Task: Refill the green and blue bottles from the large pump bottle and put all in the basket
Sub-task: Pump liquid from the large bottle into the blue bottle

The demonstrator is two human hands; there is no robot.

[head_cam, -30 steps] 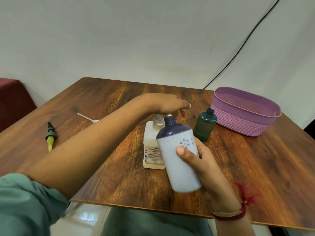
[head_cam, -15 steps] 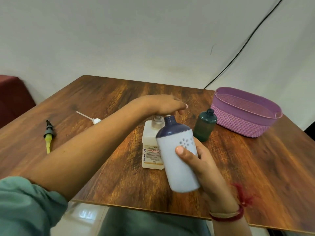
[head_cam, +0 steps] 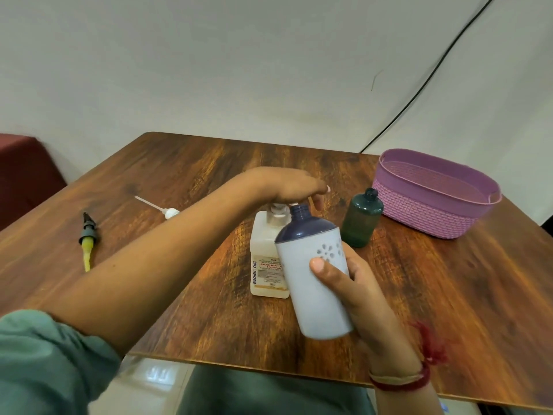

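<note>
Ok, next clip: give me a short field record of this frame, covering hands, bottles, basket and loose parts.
left hand: fingers straight, on the pump head of the pump bottle
right hand: grips the blue bottle, held off the table, tilted, open neck at the pump spout
pump bottle: upright on table
green bottle: upright, uncapped, between pump bottle and basket, touching neither
basket: far right of table, no bottle in it
loose parts: yellow-tipped nozzle and white cap with tube, lying on the table's left

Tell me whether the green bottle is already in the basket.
No, the green bottle stands on the table beside the basket, outside it.
</note>
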